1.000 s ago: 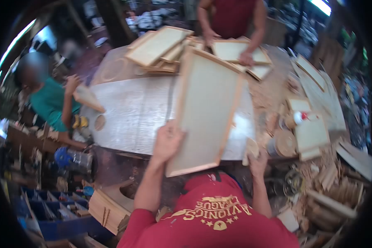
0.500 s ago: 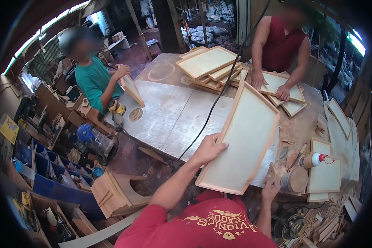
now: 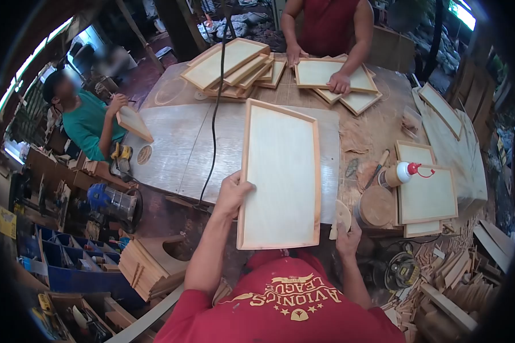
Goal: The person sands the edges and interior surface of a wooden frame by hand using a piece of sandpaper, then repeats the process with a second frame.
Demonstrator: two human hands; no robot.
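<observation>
Seemingly we settle the wooden tray (image 3: 280, 177) on the surface (image 3: 171, 148), left hand (image 3: 233, 197) gripping its edge, right hand (image 3: 347, 237) clasping a pale block (image 3: 341, 216); next calls for flat seating.

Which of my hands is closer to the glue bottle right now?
Right. The right hand is at the table edge, short of the glue bottle; the left hand grips the tray on its other side.
</observation>
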